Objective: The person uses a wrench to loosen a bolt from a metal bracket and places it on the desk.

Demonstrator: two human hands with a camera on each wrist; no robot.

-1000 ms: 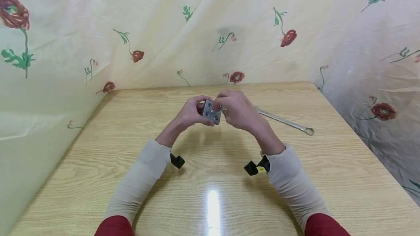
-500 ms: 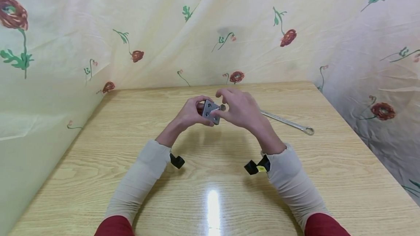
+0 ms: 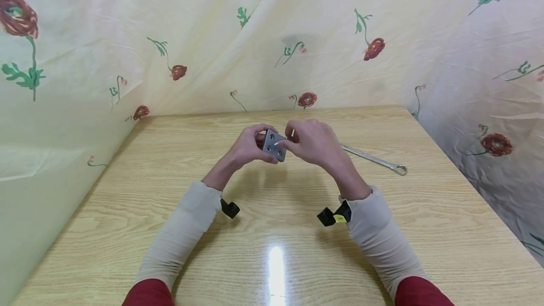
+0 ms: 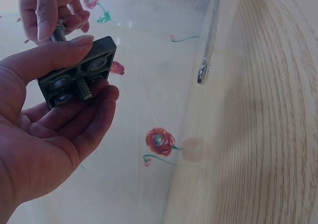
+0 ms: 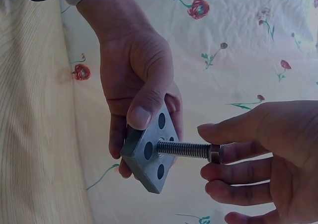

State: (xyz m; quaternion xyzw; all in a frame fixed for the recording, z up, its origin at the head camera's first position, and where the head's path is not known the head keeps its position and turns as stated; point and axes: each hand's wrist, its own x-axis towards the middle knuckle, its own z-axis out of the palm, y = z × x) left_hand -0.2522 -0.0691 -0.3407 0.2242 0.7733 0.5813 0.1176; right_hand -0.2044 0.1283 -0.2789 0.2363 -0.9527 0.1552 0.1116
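Right wrist view, bolt (image 5: 186, 149): it stands out from the holed face of the plate (image 5: 155, 134), with a long run of bare thread and its head well apart from the metal.
Right wrist view, right hand (image 5: 290, 144): thumb above the bolt's head, fingers bent around it; whether this grip presses on the head or only surrounds it, I cannot tell.
Right wrist view, turning: the step looks like twisting the bolt by hand, best done with fingertips squarely on the flats, in short turns along the shank's line, with no sideways push.
Left wrist view, left hand (image 4: 44, 147): its grip pinches the plate, thumb along the upper edge, fingers curled underneath.
Left wrist view, thread end: the bolt's tip pokes out of the recessed back, near the left fingers, which do better kept off the turning thread.
Head view, plate: raised above the table (image 3: 127, 178), tilted, between the two hands; a firm, steady hold should stop it rotating with the bolt.
Head view, wrench (image 3: 371, 157): lies on the table to the person's right, partly behind the right hand; probably best left there while fingers suffice.
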